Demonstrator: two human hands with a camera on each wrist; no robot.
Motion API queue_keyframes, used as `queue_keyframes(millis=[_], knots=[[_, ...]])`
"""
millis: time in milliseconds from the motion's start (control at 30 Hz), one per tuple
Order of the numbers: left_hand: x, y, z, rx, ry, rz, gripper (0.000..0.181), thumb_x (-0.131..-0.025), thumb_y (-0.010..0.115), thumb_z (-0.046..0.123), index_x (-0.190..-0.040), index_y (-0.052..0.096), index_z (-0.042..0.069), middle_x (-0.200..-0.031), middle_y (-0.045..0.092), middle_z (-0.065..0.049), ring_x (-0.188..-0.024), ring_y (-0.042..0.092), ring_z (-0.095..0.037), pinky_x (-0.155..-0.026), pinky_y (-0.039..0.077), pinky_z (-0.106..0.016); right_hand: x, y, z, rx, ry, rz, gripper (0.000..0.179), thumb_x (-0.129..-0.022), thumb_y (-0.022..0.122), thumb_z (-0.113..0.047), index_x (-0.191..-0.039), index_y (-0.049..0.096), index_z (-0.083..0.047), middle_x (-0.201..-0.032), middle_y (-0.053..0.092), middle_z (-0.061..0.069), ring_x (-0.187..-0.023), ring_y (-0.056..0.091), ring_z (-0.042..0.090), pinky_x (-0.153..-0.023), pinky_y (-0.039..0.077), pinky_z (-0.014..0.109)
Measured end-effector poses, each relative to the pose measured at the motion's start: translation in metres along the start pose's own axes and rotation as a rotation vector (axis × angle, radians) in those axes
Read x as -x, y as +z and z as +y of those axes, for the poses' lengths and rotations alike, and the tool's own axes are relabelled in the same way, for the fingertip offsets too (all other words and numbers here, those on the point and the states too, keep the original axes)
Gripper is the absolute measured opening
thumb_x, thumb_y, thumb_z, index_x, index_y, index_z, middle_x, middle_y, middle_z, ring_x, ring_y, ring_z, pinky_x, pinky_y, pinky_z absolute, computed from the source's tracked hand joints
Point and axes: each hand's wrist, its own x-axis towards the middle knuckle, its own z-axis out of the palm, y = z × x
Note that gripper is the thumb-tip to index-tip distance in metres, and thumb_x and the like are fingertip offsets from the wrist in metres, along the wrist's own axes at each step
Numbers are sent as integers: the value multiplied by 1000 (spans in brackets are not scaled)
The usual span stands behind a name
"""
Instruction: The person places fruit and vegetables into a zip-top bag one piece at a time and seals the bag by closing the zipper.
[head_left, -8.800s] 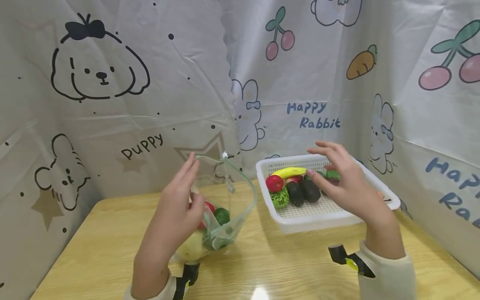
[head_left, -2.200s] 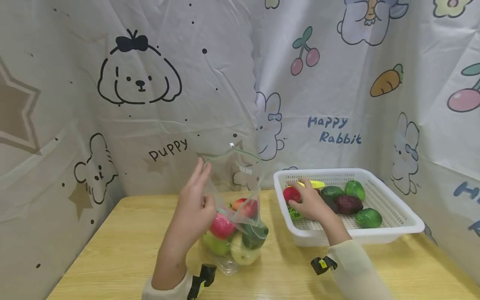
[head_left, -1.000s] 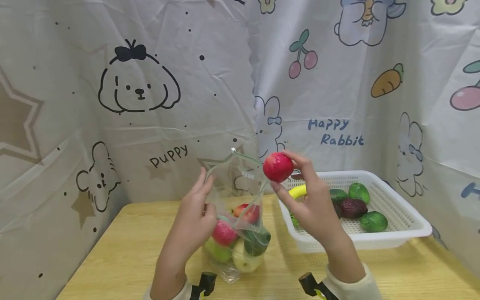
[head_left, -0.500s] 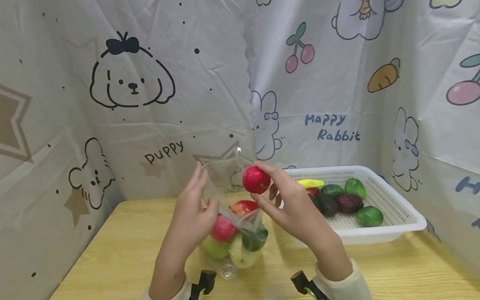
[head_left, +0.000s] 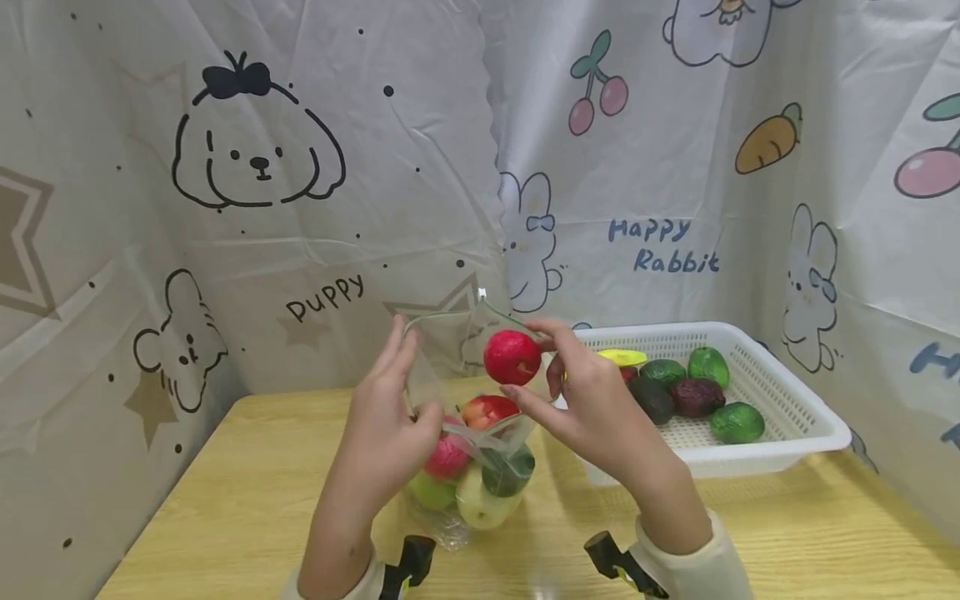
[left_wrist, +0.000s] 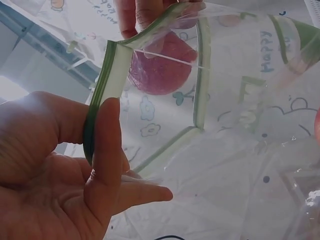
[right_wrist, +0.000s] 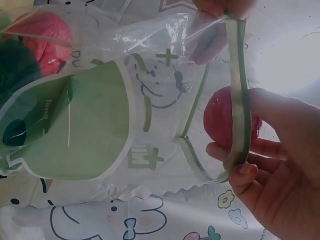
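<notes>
A clear zip bag (head_left: 442, 358) with a green-edged mouth stands on the table, its mouth spread. My left hand (head_left: 390, 417) pinches the left side of its rim; in the left wrist view the green strip (left_wrist: 102, 82) runs between the fingers. My right hand (head_left: 600, 400) grips a red apple (head_left: 512, 357) at the right of the mouth, over the inside of the bag. The right wrist view has this apple (right_wrist: 220, 117) partly behind the bag's rim. In the bag lie a red-yellow fruit (head_left: 487, 410), a pink fruit (head_left: 447, 454), a dark green one (head_left: 508, 471) and pale green ones (head_left: 480, 504).
To the right stands a white perforated basket (head_left: 787, 442). It holds a yellow banana (head_left: 622, 357), green fruit (head_left: 738, 422), a dark purple one (head_left: 696, 397) and dark avocados (head_left: 651, 400). Printed cloth (head_left: 405, 217) hangs behind the wooden table (head_left: 225, 492).
My right hand has taken the red apple out of the basket and carried it left to the bag's mouth. The left hand has stayed at the bag's rim.
</notes>
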Motion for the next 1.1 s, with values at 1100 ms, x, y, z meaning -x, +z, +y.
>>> queue_keyframes(millis=[1100], knots=[[-1,-6,-1,-11,62,-10,78,-87,57,-9,-158,26,-3,-170,4,-5,-44,29,-7,-46,36,-17,2,11,-13,-79,17,-83,34,-99,66,-15,-132,64,-10,-126,70,7,-99,72,15,-73,59,22]])
